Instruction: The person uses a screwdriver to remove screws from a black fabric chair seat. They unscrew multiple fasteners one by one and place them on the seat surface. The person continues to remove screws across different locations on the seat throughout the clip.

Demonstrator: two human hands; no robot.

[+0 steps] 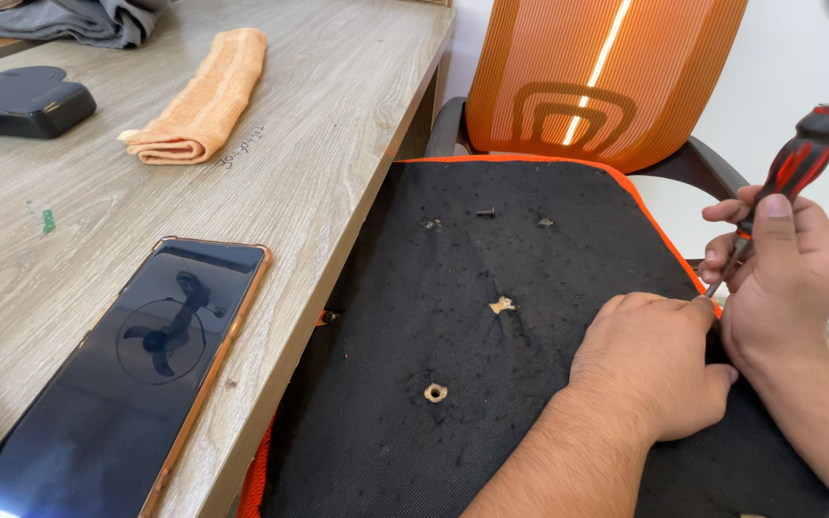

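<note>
1. The right hand (pixel 784 278), at the right of the frame, has its fingers curled closed around a screwdriver (pixel 787 182) with a red and black handle. The thumb lies along the grip, and the handle rises toward the upper right corner. The metal shaft goes down and to the left, to the right edge of the seat cushion (pixel 491 384).

2. The left hand (pixel 650 360) lies palm down on the cushion, just beside the right hand. Its fingers are pressed together and bent over the orange-trimmed edge, at the place where the tip of the shaft arrives. It seems that this hand steadies the cushion or guides the tip (the tip itself is hidden behind the fingers, so I cannot tell what it touches).

3. The cushion shows its black fabric underside, which fills the lower middle of the frame. This side gives access to the mounting holes: one hole (pixel 435 392) with a light ring at the lower centre, and a torn spot (pixel 502 305) above it.

4. A small dark screw (pixel 485 212) lies loose on the fabric near the top centre, well apart from both hands.

5. An orange mesh chair back (pixel 606 77) stands behind the cushion, at the upper centre.

6. On the wooden table (pixel 338 125) at the left lie a phone (pixel 136 374) with a dark screen (lower left), a folded orange towel (pixel 203 101) and a black case (pixel 16 101) at the upper left.
</note>
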